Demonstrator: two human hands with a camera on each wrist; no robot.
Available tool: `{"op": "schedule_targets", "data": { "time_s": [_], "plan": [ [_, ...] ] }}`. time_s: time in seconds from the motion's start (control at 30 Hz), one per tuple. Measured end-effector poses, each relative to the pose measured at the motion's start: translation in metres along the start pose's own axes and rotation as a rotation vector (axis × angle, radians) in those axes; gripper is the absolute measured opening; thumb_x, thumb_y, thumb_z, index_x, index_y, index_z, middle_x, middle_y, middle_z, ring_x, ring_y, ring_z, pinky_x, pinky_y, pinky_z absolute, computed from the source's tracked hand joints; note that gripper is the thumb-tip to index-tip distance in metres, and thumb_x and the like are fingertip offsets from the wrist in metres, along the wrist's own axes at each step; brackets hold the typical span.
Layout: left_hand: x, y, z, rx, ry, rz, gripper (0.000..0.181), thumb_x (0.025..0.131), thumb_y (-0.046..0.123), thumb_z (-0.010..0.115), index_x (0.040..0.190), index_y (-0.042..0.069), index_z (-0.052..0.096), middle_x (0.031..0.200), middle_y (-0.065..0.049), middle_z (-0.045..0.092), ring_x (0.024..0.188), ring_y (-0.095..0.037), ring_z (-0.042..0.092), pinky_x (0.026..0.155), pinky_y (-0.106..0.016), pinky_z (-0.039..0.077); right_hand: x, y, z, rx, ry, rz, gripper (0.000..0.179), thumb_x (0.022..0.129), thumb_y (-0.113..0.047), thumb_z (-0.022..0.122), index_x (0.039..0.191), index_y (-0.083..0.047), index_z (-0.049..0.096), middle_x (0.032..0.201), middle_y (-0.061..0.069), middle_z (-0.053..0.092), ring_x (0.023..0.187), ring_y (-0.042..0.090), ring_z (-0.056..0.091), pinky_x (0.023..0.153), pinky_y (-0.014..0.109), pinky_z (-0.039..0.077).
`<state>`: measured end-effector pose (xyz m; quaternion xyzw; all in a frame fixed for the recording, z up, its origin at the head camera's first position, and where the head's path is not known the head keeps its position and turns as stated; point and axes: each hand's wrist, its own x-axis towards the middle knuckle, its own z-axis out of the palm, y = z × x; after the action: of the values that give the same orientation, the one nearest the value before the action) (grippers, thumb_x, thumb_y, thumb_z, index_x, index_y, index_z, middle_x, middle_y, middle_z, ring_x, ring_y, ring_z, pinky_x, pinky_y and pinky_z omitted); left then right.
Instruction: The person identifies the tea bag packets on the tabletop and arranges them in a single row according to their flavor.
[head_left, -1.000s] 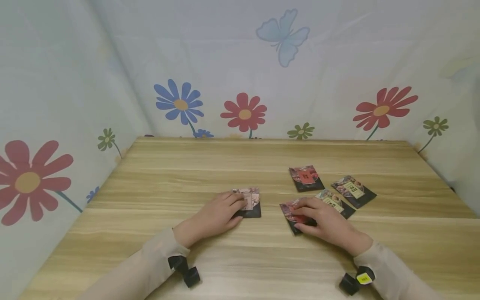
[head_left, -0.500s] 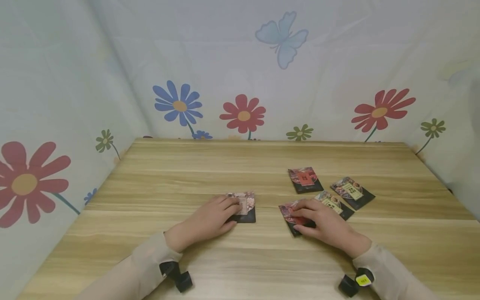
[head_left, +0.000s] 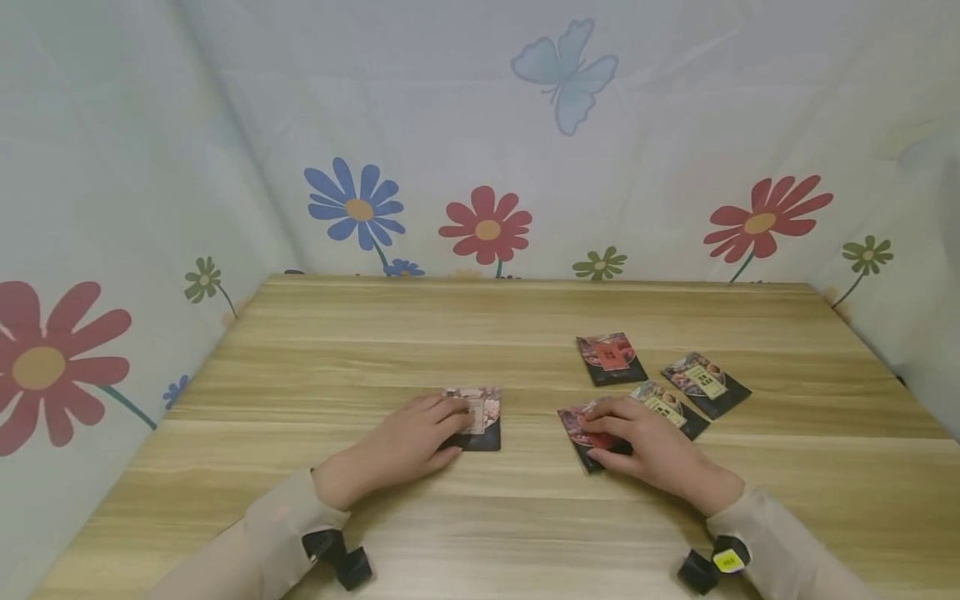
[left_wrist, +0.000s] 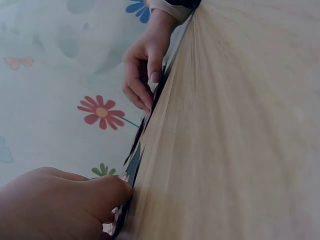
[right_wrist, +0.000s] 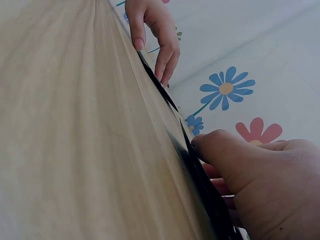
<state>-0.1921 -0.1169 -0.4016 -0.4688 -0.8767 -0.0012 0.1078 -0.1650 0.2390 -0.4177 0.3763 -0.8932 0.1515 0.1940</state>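
Note:
In the head view my left hand (head_left: 408, 442) rests its fingers on a flat pink-and-black packet (head_left: 490, 423) left of the middle of the table; the fingers hide its left part. My right hand (head_left: 652, 442) lies over a red-and-black packet (head_left: 573, 427), its fingertips on the printed face and its thumb by the near edge. Partly behind that hand is a packet with a yellow label (head_left: 663, 404). Seen from the right wrist, the right thumb (right_wrist: 215, 147) touches the dark packet edge (right_wrist: 200, 182). The left wrist view shows the left thumb (left_wrist: 112, 190) at its packet's edge.
Behind the right hand lie another red-labelled packet (head_left: 611, 358) and another yellow-labelled packet (head_left: 705, 385). All lie flat on the wood-grain table (head_left: 360, 333). A white curtain (head_left: 435, 100) printed with flowers and a butterfly stands along the back and sides.
My left hand has slid the pink packet to the left and slightly toward me, widening the gap to the red one. The right hand and the other packets stay in place.

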Motion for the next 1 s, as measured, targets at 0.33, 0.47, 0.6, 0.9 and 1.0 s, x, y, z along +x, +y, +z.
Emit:
{"op": "schedule_targets", "data": {
  "time_s": [0.33,0.47,0.6,0.9,1.0],
  "plan": [
    [-0.0053,-0.003,-0.0027,-0.02,0.012,0.006,0.041,0.092,0.032,0.061,0.126,0.01,0.06,0.132,-0.01,0.059,0.122,-0.027,0.055,0.107,-0.043,0.045,0.0006,-0.0002,0.0006,-0.005,0.012,-0.009,0.028,0.079,-0.027,0.077,0.104,-0.014,0.073,0.109,0.001,0.064,0.102,0.016,0.061,0.084,0.037,0.056],
    [-0.0063,-0.0033,-0.001,-0.027,0.038,0.008,0.04,0.091,0.032,0.063,0.124,0.011,0.061,0.13,-0.009,0.06,0.121,-0.026,0.056,0.106,-0.043,0.046,-0.0001,-0.0006,0.0,-0.01,0.014,-0.016,0.028,0.079,-0.027,0.076,0.104,-0.014,0.073,0.109,0.0,0.064,0.102,0.016,0.061,0.083,0.036,0.056],
    [-0.0077,-0.0033,0.0013,-0.03,0.072,0.01,0.038,0.09,0.032,0.064,0.122,0.011,0.062,0.128,-0.008,0.061,0.119,-0.025,0.057,0.105,-0.042,0.047,0.0002,-0.0019,-0.0013,-0.021,0.006,-0.019,0.03,0.08,-0.029,0.076,0.106,-0.014,0.073,0.111,0.0,0.064,0.104,0.016,0.061,0.084,0.036,0.056],
    [-0.0077,-0.0045,-0.0001,-0.029,0.07,0.011,0.038,0.091,0.033,0.062,0.122,0.011,0.062,0.128,-0.009,0.061,0.12,-0.025,0.056,0.107,-0.04,0.046,0.0016,-0.0065,-0.0076,-0.053,-0.002,-0.014,0.032,0.08,-0.028,0.076,0.107,-0.012,0.073,0.11,0.002,0.065,0.103,0.019,0.062,0.083,0.038,0.057],
    [-0.0099,-0.0054,-0.0034,-0.042,0.051,0.0,0.039,0.09,0.033,0.063,0.123,0.01,0.062,0.129,-0.01,0.06,0.121,-0.026,0.056,0.107,-0.042,0.046,0.0037,-0.0092,-0.008,-0.058,-0.013,-0.01,0.032,0.08,-0.028,0.076,0.108,-0.011,0.073,0.11,0.002,0.066,0.103,0.019,0.062,0.082,0.038,0.057]
  ]
}}
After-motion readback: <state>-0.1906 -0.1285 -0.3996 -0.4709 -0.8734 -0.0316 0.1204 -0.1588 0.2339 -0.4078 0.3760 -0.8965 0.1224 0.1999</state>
